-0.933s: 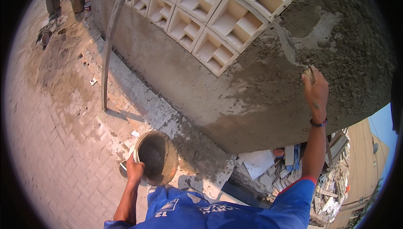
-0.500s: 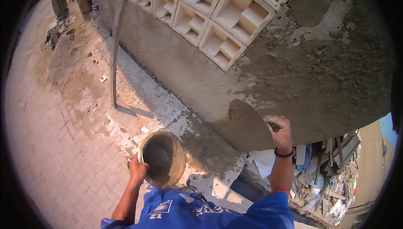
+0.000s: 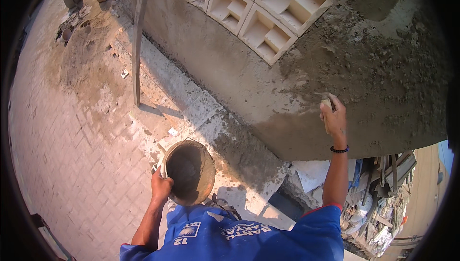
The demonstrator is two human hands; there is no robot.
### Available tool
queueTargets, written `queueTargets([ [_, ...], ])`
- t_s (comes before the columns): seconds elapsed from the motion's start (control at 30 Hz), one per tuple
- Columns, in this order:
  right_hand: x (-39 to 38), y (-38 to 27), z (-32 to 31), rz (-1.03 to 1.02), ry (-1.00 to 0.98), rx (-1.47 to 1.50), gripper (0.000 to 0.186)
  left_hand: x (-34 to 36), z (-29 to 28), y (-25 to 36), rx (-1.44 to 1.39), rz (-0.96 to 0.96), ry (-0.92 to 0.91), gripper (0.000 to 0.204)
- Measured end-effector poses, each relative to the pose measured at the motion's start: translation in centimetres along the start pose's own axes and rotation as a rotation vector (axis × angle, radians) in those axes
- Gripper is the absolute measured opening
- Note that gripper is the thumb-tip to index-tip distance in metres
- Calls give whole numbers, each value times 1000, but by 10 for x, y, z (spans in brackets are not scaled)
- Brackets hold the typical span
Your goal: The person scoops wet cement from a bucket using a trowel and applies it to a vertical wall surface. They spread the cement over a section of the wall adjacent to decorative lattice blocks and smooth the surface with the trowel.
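Observation:
My left hand (image 3: 161, 184) is closed on the rim of a mortar-stained bucket (image 3: 205, 184), tilted so that its mouth faces me. Wet grey mortar coats its inside. Up and to the right, my right hand (image 3: 334, 116) is wrapped round the pale handle of a trowel (image 3: 327, 101) close to the wall. The trowel's blade can hardly be made out against the plaster. Wet mortar covers the wall (image 3: 378, 84) there, rough and dark at the upper right, smoother below my hand. A dark bead bracelet circles my right wrist.
Cream ventilation blocks (image 3: 268, 36) are set into the wall above. A wooden post (image 3: 137, 50) stands left of the wall. Sand (image 3: 81, 64) lies on the brick paving (image 3: 91, 165). Scrap wood and rubble (image 3: 373, 203) are heaped at the lower right.
My right hand has moved up and right along the wall with the trowel. Its blade, seen broadside before, now hardly shows. The bucket stays in my left hand.

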State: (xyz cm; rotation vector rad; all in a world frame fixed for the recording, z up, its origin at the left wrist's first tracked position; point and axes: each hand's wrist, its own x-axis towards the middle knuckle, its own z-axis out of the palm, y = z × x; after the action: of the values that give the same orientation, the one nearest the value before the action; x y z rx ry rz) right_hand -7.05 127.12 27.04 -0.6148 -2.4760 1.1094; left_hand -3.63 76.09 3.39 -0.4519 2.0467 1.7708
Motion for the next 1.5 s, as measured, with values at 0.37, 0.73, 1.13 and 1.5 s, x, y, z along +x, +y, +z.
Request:
queueTargets([
  [0.37,26,43,81,3,-84,-631,46,3,-4,-3,-66,18,-13,69],
  [0.73,-16,-32,-1,-334,360,-791,37,9,-7,-24,11,59,-3,68],
  [1.13,-76,-72,-18,-307,-690,-78,45,6,13,-14,-63,-22,-43,68],
  [1.5,12,-3,4,-130,41,-21,46,2,12,-25,-16,-20,-33,67],
])
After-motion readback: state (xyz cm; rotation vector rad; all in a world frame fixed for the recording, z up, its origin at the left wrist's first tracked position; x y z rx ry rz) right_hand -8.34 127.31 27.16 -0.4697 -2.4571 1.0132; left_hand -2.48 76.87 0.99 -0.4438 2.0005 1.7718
